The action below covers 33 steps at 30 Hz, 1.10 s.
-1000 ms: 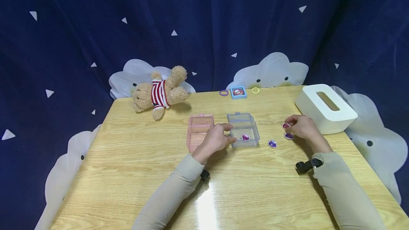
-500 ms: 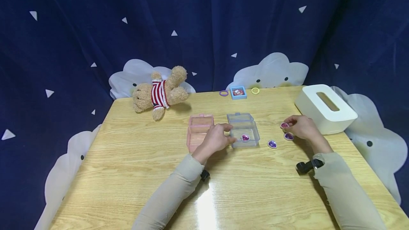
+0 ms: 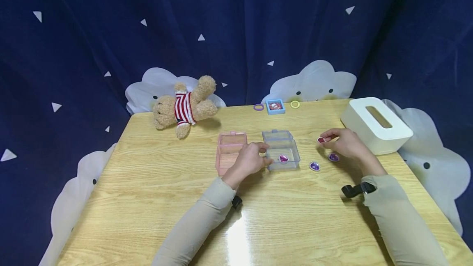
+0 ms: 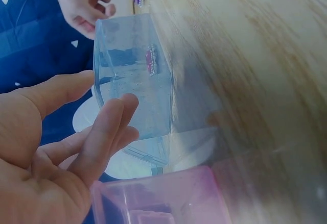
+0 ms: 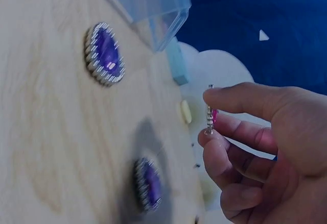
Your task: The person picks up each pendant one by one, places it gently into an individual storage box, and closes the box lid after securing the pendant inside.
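My right hand (image 3: 347,142) pinches a pink gem (image 3: 321,140) with a silvery beaded rim between thumb and fingertips; the right wrist view shows this gem (image 5: 210,110) edge-on, above the tabletop. A purple gem (image 3: 334,157) lies below that hand and another purple gem (image 3: 314,166) sits nearer the box. My left hand (image 3: 251,160) rests at the left side of a clear blue box (image 3: 295,153), its fingers fairly straight and touching or almost touching the wall. The box's lid is tipped back. Inside lies a pink heart gem (image 3: 283,158).
An open pink box (image 3: 224,161) stands left of the blue one, partly behind my left hand. A white tissue box (image 3: 380,130) is at the right edge. Along the back are a teddy bear (image 3: 184,108), a purple ring (image 3: 258,107), a blue-framed square (image 3: 275,106) and a yellow ring (image 3: 295,104).
The right hand has raised the pink gem from beside the purple one and carried it a little left toward the blue box. The left hand stays in place.
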{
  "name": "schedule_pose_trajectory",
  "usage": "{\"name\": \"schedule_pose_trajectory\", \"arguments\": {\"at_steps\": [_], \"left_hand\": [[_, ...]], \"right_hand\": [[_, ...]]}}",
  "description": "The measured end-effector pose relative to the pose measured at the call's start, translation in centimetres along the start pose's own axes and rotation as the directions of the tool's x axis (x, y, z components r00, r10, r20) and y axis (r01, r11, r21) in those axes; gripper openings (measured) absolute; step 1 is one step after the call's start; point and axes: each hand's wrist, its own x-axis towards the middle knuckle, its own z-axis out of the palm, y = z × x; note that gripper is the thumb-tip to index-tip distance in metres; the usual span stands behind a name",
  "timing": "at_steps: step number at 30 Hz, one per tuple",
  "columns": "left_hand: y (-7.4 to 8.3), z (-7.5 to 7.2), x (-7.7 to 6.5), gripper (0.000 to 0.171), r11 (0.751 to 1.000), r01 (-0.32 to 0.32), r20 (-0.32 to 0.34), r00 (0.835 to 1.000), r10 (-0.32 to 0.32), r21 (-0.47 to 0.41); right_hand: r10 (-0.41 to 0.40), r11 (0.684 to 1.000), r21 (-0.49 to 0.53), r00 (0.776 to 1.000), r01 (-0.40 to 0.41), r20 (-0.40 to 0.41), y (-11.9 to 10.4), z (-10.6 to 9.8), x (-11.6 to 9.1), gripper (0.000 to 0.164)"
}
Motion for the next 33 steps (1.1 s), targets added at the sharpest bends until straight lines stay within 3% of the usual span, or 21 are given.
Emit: {"name": "schedule_pose_trajectory", "arguments": {"at_steps": [14, 33], "left_hand": [[0.1, 0.0, 0.0, 0.049, 1.0, -0.002, -0.003, 1.0, 0.002, 0.012], [-0.1, 0.2, 0.1, 0.05, 0.999, -0.021, -0.011, 1.0, 0.021, 0.026]], "right_hand": [[-0.114, 0.993, 0.021, 0.993, 0.113, 0.042, -4.5, -0.4, -0.6, 0.028], [-0.26, 0.963, 0.101, 0.959, 0.249, 0.11, -8.0, 2.4, 0.2, 0.025]]}}
